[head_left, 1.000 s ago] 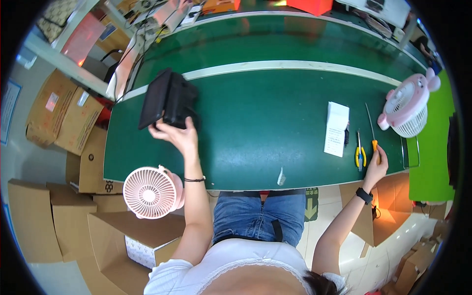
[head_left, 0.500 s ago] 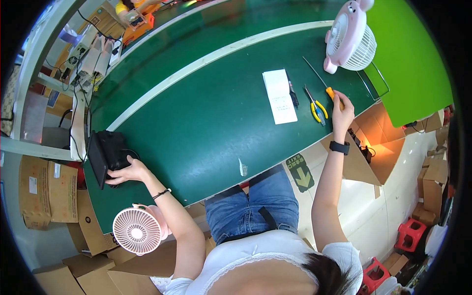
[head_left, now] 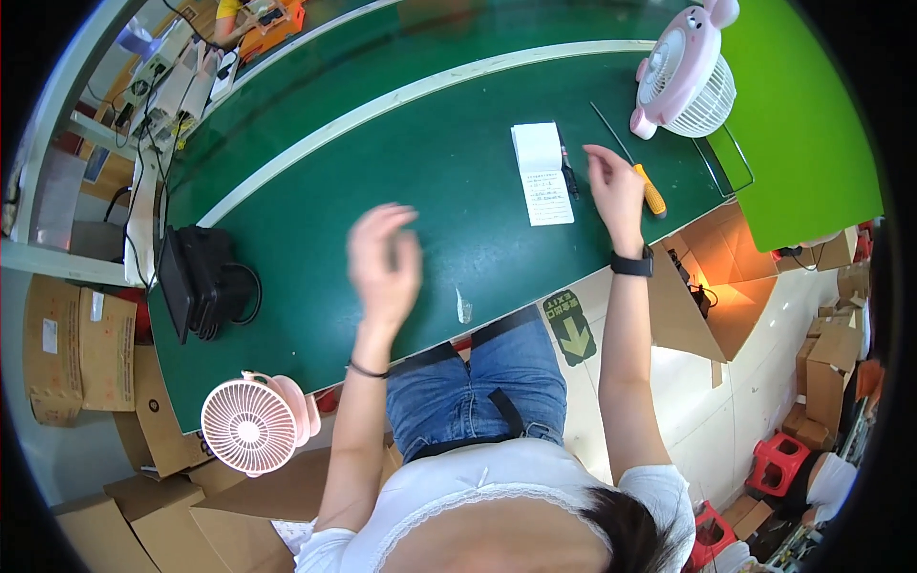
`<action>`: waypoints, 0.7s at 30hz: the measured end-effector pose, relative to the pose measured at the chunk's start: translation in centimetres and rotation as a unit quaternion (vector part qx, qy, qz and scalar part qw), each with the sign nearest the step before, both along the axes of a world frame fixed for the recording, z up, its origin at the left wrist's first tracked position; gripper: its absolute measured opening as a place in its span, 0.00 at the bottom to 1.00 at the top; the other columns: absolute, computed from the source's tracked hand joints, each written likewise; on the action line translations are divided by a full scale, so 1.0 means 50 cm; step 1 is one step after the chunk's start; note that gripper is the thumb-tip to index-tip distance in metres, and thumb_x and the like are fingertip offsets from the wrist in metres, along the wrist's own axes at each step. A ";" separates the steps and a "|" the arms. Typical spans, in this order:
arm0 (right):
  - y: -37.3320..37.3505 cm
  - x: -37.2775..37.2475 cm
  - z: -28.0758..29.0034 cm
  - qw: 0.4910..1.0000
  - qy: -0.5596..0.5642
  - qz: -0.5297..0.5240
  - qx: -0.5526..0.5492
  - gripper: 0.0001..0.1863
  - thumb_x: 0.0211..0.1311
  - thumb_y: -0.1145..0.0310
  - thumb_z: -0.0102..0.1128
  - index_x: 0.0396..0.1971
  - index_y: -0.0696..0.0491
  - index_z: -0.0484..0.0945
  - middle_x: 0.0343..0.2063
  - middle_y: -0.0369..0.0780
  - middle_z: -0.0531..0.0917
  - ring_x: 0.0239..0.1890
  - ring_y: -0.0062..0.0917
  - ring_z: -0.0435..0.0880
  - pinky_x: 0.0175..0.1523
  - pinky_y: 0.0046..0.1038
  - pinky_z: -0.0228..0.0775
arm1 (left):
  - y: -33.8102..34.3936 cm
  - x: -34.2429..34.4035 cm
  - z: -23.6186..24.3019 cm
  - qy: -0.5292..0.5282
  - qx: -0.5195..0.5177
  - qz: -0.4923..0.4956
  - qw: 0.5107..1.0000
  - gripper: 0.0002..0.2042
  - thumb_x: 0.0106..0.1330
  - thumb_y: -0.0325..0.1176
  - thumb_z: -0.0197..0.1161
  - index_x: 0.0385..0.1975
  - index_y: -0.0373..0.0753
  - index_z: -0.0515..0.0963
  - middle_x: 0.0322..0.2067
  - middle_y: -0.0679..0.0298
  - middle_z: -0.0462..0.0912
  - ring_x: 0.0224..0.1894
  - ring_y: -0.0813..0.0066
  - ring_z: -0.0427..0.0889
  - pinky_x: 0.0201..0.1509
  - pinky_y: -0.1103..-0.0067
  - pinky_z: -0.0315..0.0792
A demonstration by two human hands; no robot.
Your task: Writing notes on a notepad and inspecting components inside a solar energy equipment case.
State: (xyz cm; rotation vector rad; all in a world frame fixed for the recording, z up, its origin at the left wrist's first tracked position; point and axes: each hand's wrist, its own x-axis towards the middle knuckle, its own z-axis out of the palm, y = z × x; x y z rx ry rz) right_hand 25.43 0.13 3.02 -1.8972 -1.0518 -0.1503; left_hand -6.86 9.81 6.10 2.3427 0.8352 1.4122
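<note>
Curving right hand (head_left: 616, 189): fingers bent close together over the right of the green worktop (head_left: 449, 210); their undersides are hidden, so whether they grip anything cannot be told.
Blurred left hand (head_left: 385, 258): mid-worktop, thumb and fingers well parted, nothing visible between them.
Long, thin-shafted screwdriver (head_left: 651, 192) with yellow-orange handle: just right of the right hand, the shaft slanting away past the fingertips.
Screwdriver's risk: a sideways sweep of the right wrist could roll it off, its handle lying near the front edge.
White paper notepad (head_left: 546, 181): left of the right hand, a slim black pen (head_left: 570, 178) between them.
Round-grilled, pale pink fan (head_left: 250, 427): at the front left edge, near the left forearm; a careless elbow could topple it.
Boxy black device (head_left: 205, 282), cable looped: worktop's left end.
Pink-and-white, animal-faced fan (head_left: 683, 81): right end, beyond the screwdriver.
</note>
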 end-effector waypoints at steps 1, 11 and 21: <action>0.019 -0.009 0.008 1.000 0.001 0.006 -0.025 0.11 0.59 0.70 0.61 0.41 0.54 0.84 0.26 0.47 0.85 0.30 0.33 0.87 0.38 0.31 0.79 | -0.022 0.041 0.000 0.041 0.009 -0.085 0.995 0.16 0.56 0.23 0.63 0.45 0.44 0.77 0.45 0.60 0.81 0.52 0.60 0.78 0.58 0.67 0.69; 0.089 -0.018 0.002 0.986 -0.079 0.005 -0.146 0.10 0.54 0.74 0.58 0.37 0.53 0.80 0.31 0.48 0.83 0.34 0.42 0.84 0.41 0.39 0.77 | -0.061 0.179 -0.096 0.310 0.027 -0.261 0.914 0.31 0.66 0.50 0.57 0.64 0.38 0.65 0.67 0.57 0.62 0.71 0.62 0.59 0.73 0.55 0.50; 0.037 -0.097 0.007 0.972 -0.067 0.029 0.225 0.06 0.63 0.81 0.57 0.36 0.56 0.79 0.36 0.40 0.83 0.39 0.28 0.83 0.41 0.26 0.74 | -0.050 0.154 -0.101 0.278 0.002 -0.239 0.930 0.31 0.63 0.48 0.60 0.62 0.34 0.66 0.63 0.56 0.66 0.69 0.58 0.61 0.71 0.54 0.53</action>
